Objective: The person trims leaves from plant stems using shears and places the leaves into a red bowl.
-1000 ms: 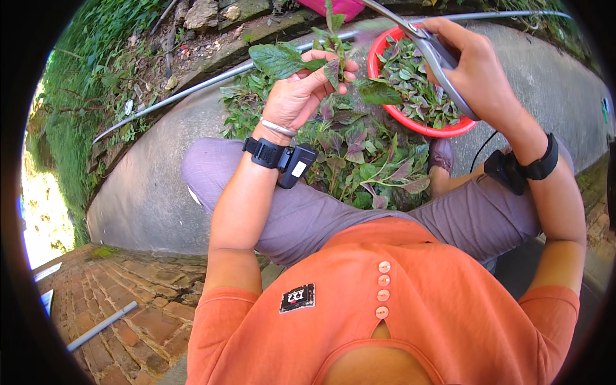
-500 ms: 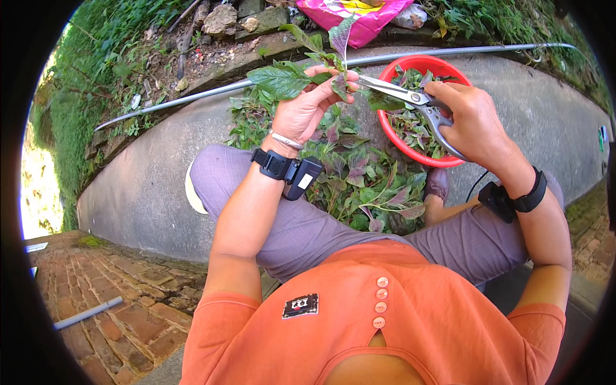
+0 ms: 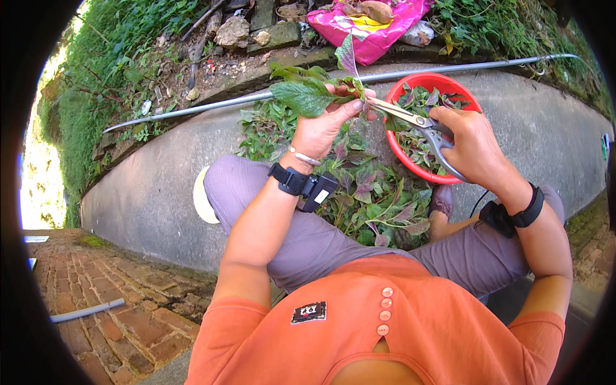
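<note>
My left hand point(image 3: 325, 130) is closed on a leafy green stem point(image 3: 305, 96), with broad leaves to its left and a purple-tinged leaf standing up. Wrapped round the handles of grey scissors point(image 3: 410, 118), my right hand point(image 3: 471, 138) holds the blades pointing left. The blade tips meet the stem beside my left fingertips; whether they touch it I cannot make out. Beneath and behind my right hand, a red basin point(image 3: 399, 151) holds cut green and purple leaves point(image 3: 417, 102). A heap of leafy stems point(image 3: 375, 199) lies on the concrete between my legs.
A long grey pipe point(image 3: 192, 111) runs along the far edge of the concrete point(image 3: 154, 186). Past it lie a pink bag point(image 3: 366, 38), rocks point(image 3: 232, 32) and weeds. Brick paving point(image 3: 128, 301) with a short pipe point(image 3: 88, 310) is at the lower left.
The scissor blades look closer together at the stem than before. Both hands and the stem appear a little lower and further right, as the whole view has shifted the same way.
</note>
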`<state>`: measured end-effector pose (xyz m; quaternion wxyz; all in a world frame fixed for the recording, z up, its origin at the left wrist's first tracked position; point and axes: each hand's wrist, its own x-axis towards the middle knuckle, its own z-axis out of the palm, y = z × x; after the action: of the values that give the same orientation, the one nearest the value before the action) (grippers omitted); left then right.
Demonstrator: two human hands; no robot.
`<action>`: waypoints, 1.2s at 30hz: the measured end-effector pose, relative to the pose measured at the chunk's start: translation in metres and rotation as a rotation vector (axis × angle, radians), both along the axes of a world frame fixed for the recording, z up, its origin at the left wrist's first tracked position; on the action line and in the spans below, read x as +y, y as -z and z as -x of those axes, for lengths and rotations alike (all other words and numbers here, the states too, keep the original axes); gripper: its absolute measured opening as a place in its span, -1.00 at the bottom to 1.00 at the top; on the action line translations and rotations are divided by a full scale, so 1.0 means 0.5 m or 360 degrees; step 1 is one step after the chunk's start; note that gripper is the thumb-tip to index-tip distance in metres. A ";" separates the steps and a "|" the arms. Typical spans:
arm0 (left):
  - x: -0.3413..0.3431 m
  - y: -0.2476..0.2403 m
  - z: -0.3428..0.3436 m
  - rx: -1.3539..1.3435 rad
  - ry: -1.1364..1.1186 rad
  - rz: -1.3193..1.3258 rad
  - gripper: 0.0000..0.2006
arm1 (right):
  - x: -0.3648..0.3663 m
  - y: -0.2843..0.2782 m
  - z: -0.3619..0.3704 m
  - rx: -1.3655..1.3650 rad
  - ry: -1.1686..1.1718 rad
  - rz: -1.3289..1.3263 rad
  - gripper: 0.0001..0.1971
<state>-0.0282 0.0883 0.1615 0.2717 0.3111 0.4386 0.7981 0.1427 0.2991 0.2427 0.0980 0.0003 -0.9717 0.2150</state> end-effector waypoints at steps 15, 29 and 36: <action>0.006 -0.024 -0.003 0.0343 -0.0086 0.0208 -0.79 | -0.003 -0.001 -0.005 -0.0007 0.0032 0.0061 -0.64; 0.037 -0.007 0.000 0.0609 -0.0025 0.0378 -0.80 | 0.003 0.014 -0.032 -0.0054 0.0087 0.0127 -0.66; 0.141 0.020 -0.030 0.0193 0.0338 0.0163 -0.84 | 0.037 0.033 -0.080 -0.0201 0.0441 0.0335 -0.74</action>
<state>-0.0132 0.1587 0.1515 0.3433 0.3892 0.4590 0.7211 0.1829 0.3175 0.2263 0.0649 -0.1572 -0.9388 0.2995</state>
